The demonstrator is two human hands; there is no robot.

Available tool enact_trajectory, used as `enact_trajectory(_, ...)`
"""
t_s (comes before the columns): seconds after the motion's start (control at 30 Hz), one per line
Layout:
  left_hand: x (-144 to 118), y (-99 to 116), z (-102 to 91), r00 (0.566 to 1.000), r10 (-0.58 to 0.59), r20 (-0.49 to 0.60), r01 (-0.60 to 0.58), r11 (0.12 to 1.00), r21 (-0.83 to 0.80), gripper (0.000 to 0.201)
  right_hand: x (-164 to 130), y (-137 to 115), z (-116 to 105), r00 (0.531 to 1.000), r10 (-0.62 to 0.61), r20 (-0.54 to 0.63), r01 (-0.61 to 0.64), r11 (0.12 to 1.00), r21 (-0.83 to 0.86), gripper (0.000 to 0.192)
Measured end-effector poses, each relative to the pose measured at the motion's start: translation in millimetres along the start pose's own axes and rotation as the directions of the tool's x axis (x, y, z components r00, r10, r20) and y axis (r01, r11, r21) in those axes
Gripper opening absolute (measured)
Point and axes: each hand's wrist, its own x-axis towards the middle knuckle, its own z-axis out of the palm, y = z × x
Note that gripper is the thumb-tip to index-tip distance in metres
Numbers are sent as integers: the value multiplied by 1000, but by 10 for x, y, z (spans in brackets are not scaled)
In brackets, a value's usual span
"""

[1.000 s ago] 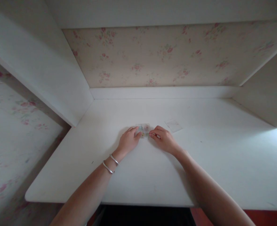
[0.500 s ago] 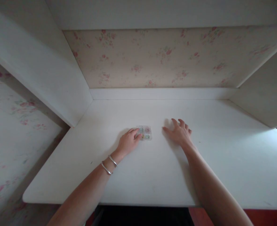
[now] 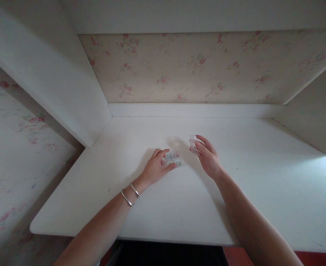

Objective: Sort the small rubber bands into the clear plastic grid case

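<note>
A small clear plastic case with round compartments, showing green and red rings, lies on the white desk. My left hand grips it from the left, thumb along the near edge and fingers at the far edge. To the right, my right hand holds up a clear plastic piece, tilted above the desk between thumb and fingers. Whether that piece is a lid or a second case, I cannot tell. A gap separates the two plastic pieces.
The white desk has a raised strip along its back. White panels stand at the left and right. Flowered wallpaper covers the wall behind, and a shelf hangs above.
My right hand, empty before, now holds a clear plastic piece and has turned inward. The left hand has widened its grip around the case, which sits slightly further right in view.
</note>
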Motion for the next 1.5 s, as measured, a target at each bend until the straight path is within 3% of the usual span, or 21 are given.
enact_trajectory(0.13, -6, 21, 2, 999, 40, -26, -41, 998, -54, 79, -123, -164, 158, 986, 113, 124, -146, 944, 297, 38)
enact_trajectory(0.3, -14, 11, 7, 992, 104, -65, -110, 990, -87, 92, -181, -311, 216, 928, 235, 288, -360, 763, 537, 28)
enact_trajectory(0.43, -15, 14, -2, 986, 149, -79, -154, 986, -58, 94, -193, -327, 229, 878, 261, 401, -463, 677, 572, 25)
enact_trajectory(0.63, -18, 35, -14, 979, 185, -84, -188, 981, -39, 86, -230, -287, 284, 822, 291, 490, -532, 702, 474, 27)
enact_trajectory(0.73, -24, 52, -10, 976, 195, -98, -200, 979, -47, 80, -233, -253, 293, 837, 300, 458, -500, 759, 417, 28)
enact_trajectory(0.87, -31, 62, -19, 972, 205, -115, -214, 975, -65, 79, -203, -187, 280, 908, 295, 298, -387, 864, 323, 32)
enact_trajectory(1.03, -16, 8, -57, 976, 189, -107, -197, 978, -73, 84, -151, -17, 266, 978, 197, 69, -196, 980, -26, 43)
enact_trajectory(1.23, 28, -115, -59, 982, 184, -38, -187, 973, -137, 91, -118, 186, 221, 993, 74, 94, -25, 899, -438, 35)
enact_trajectory(1.37, 46, -160, -52, 989, 142, 28, -136, 978, -155, 89, -112, 193, 209, 987, 9, 161, 82, 833, -548, 32)
enact_trajectory(1.5, 55, -178, -48, 991, 114, 67, -99, 976, -196, 89, -119, 160, 211, 983, -7, 186, 113, 814, -570, 32)
